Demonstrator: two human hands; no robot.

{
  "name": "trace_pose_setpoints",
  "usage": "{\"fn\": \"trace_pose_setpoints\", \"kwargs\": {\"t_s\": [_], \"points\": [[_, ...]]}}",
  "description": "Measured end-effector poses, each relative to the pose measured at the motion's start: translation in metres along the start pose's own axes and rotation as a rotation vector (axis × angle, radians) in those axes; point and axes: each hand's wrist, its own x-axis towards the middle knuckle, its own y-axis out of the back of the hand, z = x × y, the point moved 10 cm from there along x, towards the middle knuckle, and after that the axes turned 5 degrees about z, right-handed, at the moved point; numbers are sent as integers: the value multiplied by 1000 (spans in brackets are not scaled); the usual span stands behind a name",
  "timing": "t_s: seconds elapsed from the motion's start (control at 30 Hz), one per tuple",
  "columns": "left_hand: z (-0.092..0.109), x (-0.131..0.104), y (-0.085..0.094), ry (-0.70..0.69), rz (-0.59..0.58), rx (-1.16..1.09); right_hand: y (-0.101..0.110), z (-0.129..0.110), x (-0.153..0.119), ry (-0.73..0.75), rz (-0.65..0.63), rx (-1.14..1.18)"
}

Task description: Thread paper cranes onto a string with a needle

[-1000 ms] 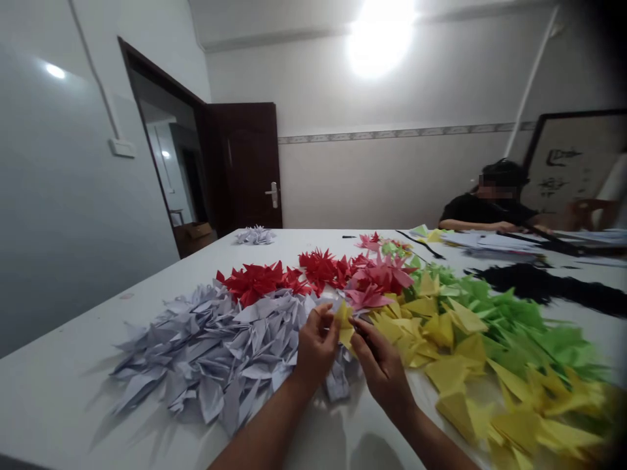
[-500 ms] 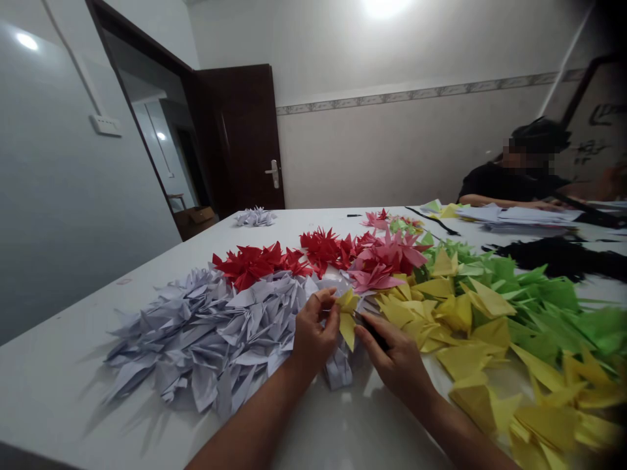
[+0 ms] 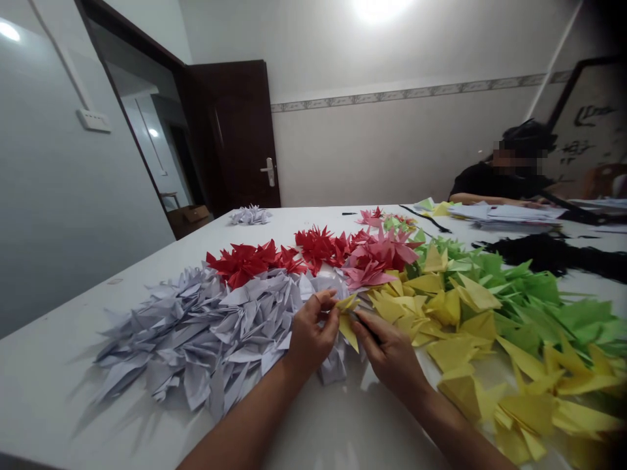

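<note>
My left hand [image 3: 316, 329] pinches a small yellow folded paper piece [image 3: 349, 331], with pointed flaps sticking out to the right and downward. Close on its right, my right hand [image 3: 392, 352] is closed around a thin dark tool [image 3: 376, 337], mostly hidden by the fingers; its tip meets the yellow paper. Under and behind the hands lie white folded papers [image 3: 235, 326], heaped to the left. Yellow folded papers [image 3: 445, 307] spread to the right of my right hand.
Red folded papers [image 3: 249, 261] and pink ones [image 3: 382, 251] lie beyond the hands, green ones [image 3: 519, 287] at right. Black strands [image 3: 543, 251] and a paper stack [image 3: 504, 214] sit farther back on the white table [image 3: 142, 274]. A person [image 3: 514, 170] sits there.
The view has shifted slightly, so the scene sits a little farther left. The yellow paper's upper flap looks flatter, and less of the dark tool shows. Both hands keep their hold.
</note>
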Motion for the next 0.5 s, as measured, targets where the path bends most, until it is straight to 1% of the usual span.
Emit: {"fn": "trace_pose_setpoints", "kwargs": {"t_s": [0.07, 0.13, 0.17, 0.23, 0.3, 0.37, 0.43, 0.5], "points": [[-1, 1, 1, 16, 12, -58, 3, -1, 1, -7, 29, 15], [-2, 3, 5, 73, 72, -166, 10, -1, 2, -32, 79, 33], [-5, 5, 9, 124, 118, -234, 13, -1, 2, -49, 105, 45], [-13, 6, 13, 274, 199, -382, 18, 0, 2, -84, 132, 75], [-20, 5, 11, 427, 232, -528, 18, -2, 3, -95, 123, 100], [-23, 3, 7, 534, 228, -644, 14, -4, 3, -91, 85, 113], [-23, 1, 3, 589, 220, -707, 8, -5, 2, -90, 40, 124], [-22, -2, -2, 614, 204, -722, 3, -5, 0, -96, 10, 138]]}}
